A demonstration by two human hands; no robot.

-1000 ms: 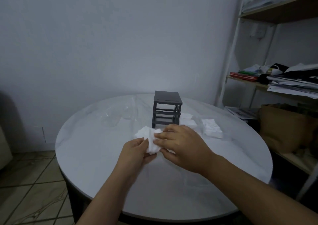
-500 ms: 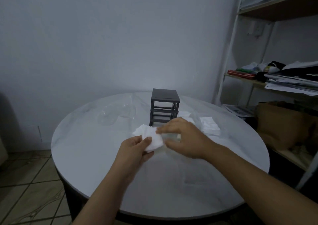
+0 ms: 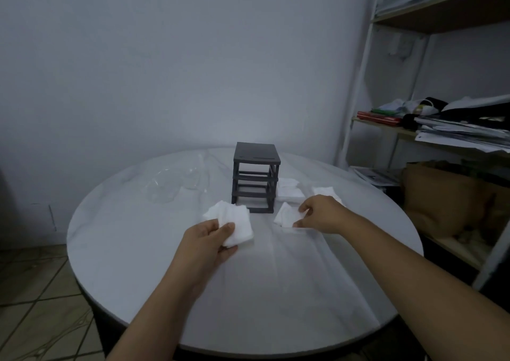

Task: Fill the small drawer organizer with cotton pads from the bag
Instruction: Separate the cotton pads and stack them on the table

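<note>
Right, from the head view we had our left hand [image 3: 209, 239] pinching a stack of cotton pads [image 3: 234, 222] at seven o'clock of the organizer [image 3: 255, 178], while our right hand [image 3: 320, 214] gripped a second clump [image 3: 287, 215] at four o'clock. They looked soft, light and squashy, best pinched by the edges.

A round white table [image 3: 132, 250] with a faintly marbled top stands close to the wall. Toward its far side a small dark grey drawer organizer [image 3: 255, 178] sits upright, its tiers showing as open frames. Left of it lies a crumpled clear bag [image 3: 176, 185]. Just beside its right side rests a pile of cotton pads [image 3: 289, 192], with a second pile [image 3: 325, 191] farther right.
</note>
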